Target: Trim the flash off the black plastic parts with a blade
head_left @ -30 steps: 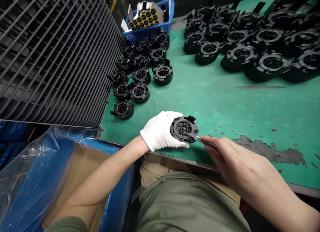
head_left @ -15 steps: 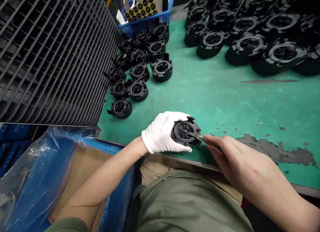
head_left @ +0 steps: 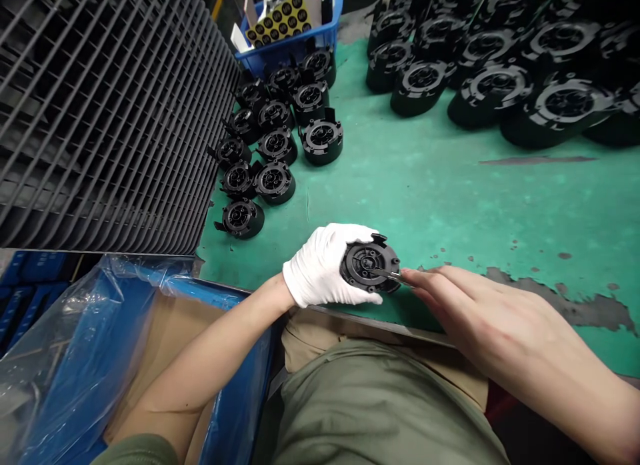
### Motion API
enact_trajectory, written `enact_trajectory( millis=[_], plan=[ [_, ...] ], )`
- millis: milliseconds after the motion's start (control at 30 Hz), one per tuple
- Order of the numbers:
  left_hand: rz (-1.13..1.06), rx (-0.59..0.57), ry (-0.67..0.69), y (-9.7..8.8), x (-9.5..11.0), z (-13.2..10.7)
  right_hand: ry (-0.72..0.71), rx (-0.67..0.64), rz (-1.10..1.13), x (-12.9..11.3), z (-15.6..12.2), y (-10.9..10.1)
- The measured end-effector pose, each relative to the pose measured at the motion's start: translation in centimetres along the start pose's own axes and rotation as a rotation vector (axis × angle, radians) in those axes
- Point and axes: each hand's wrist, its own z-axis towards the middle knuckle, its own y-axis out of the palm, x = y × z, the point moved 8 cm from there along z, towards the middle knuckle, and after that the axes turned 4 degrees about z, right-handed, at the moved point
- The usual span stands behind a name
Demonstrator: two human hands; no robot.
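My left hand [head_left: 323,265], in a white cotton glove, is shut around the rim of a round black plastic part [head_left: 370,266] with a small tab on top. My right hand [head_left: 465,305] is bare and pinches slim metal tweezers [head_left: 393,275]. Their tip rests on the part's ribbed face. Much of the tweezers is hidden by my fingers. Several similar black parts [head_left: 275,145] stand in rows beyond my hands, and a group of larger black parts [head_left: 500,71] stands at the far right.
A grey slatted metal rack [head_left: 110,118] fills the upper left beside the worn green bench top [head_left: 450,211]. A blue crate [head_left: 285,31] holds a sticker sheet at the back. A cardboard box [head_left: 165,338] lined with blue plastic stands at my lower left.
My right hand has flattened and moved slightly left, with the tweezers lower against the part. The tip stays on the part's face. My left hand keeps its hold.
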Motion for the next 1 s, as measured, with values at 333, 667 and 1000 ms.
enact_trajectory(
  millis=[333,667,1000],
  plan=[
    [0.062,0.186,-0.101,-0.7,1.1,-1.8,0.128,0.043,-0.002,3.1,-2.0,-0.5],
    [0.187,0.527,-0.338,3.2,4.4,-3.6,0.217,0.131,0.005,4.4,-1.1,-1.4],
    [-0.057,0.151,0.041,-5.1,3.1,-2.2,0.324,0.038,-0.073,10.9,-4.0,-2.2]
  ],
)
